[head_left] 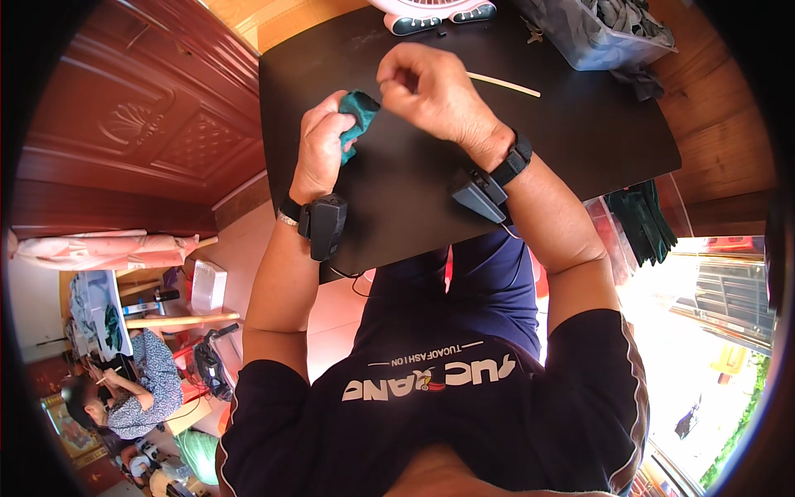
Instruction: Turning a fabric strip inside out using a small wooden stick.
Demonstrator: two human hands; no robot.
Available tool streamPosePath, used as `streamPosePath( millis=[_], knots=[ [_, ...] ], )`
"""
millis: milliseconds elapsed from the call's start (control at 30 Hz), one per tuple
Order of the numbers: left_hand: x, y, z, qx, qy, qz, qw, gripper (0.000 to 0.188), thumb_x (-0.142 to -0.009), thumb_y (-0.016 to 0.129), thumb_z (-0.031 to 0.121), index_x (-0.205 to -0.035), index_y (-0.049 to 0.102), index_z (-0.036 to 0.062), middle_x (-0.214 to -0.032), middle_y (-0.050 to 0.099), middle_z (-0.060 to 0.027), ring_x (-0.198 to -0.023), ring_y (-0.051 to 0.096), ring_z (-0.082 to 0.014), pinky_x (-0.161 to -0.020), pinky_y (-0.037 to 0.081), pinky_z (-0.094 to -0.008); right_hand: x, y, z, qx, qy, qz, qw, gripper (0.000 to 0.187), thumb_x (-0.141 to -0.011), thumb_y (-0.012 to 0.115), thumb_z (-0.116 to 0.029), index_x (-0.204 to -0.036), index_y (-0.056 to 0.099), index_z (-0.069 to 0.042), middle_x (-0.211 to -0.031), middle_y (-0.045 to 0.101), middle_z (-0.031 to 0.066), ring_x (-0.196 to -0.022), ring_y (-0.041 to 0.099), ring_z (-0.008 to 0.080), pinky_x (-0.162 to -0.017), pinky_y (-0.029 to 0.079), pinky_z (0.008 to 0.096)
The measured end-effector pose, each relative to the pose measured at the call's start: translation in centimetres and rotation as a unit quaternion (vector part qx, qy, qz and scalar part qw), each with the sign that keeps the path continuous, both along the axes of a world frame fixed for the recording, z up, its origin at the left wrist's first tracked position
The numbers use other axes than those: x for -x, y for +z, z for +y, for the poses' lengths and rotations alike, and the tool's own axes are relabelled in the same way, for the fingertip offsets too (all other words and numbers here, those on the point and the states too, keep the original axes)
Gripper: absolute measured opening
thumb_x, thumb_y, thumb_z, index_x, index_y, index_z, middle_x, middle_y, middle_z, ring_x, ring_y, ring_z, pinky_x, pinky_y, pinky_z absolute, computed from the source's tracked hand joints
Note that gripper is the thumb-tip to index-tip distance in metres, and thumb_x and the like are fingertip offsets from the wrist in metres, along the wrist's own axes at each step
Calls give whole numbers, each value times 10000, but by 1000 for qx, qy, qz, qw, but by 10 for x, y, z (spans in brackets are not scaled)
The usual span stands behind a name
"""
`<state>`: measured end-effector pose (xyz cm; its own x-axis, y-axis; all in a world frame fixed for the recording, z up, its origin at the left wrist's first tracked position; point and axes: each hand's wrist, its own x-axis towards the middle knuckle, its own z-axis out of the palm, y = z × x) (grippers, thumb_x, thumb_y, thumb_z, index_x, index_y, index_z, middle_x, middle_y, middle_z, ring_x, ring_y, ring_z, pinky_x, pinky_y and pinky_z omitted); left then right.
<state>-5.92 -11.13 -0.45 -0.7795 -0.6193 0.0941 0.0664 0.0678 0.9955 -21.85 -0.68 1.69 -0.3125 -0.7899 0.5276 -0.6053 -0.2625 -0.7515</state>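
My left hand (319,141) is closed around a bunched piece of dark green, shiny cloth (356,120), whose black end points toward my other hand. Just to the right and slightly higher, my right hand (435,91) is curled with thumb and fingertips pressed together. Whatever it may pinch is too small to see. A narrow gap lies between the right fingers and the cloth. Both hands are above the dark tabletop (397,186). A thin pale stick (505,84) lies on the table, partly behind my right hand.
A pink-and-white appliance base (435,15) stands at the table's far edge. At the far right is a clear plastic bin (604,41) of grey cloth pieces. Dark green cloths (642,219) hang beside the table's right edge. Another person (145,385) sits at the lower left.
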Motion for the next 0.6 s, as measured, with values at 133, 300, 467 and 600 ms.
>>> streamPosePath(
  millis=[133, 300, 467, 600],
  knots=[
    [3, 1, 0, 33, 36, -5, 999, 263, -786, 466, 127, -980, 595, 6, -733, 520, 14, -610, 436, -68, -561, 350, -200, 6, 2, 1, -5, 14, -49, 999, 104, -812, 655, -72, -877, 606, -8, -765, 595, -14, -691, 553, 62, -631, 472, 224],
    [5, -1, 5, 174, 69, 33, 982, 111, -797, 492, 88, -819, 534, -13, -633, 437, -17, -632, 402, -77, -554, 365, -258, -9, -7, -2, 7, 63, 23, 998, 198, -767, 708, -86, -919, 602, -18, -798, 614, 23, -746, 597, 116, -673, 496, 265],
    [7, 3, 14, 163, 39, -6, 986, 159, -795, 554, 107, -732, 479, -18, -586, 398, -24, -589, 376, -71, -511, 351, -278, -7, -7, -3, 29, -6, 43, 999, 177, -726, 693, -50, -869, 589, -33, -732, 598, 51, -662, 602, 155, -631, 503, 285],
    [8, -3, 20, 148, 19, 7, 989, 233, -809, 567, 132, -669, 455, -16, -577, 380, -9, -597, 368, -63, -514, 352, -268, -17, -5, -4, 67, -74, 83, 992, 140, -692, 650, -49, -788, 549, -38, -719, 589, 102, -638, 610, 274, -578, 495, 342]
  ],
)
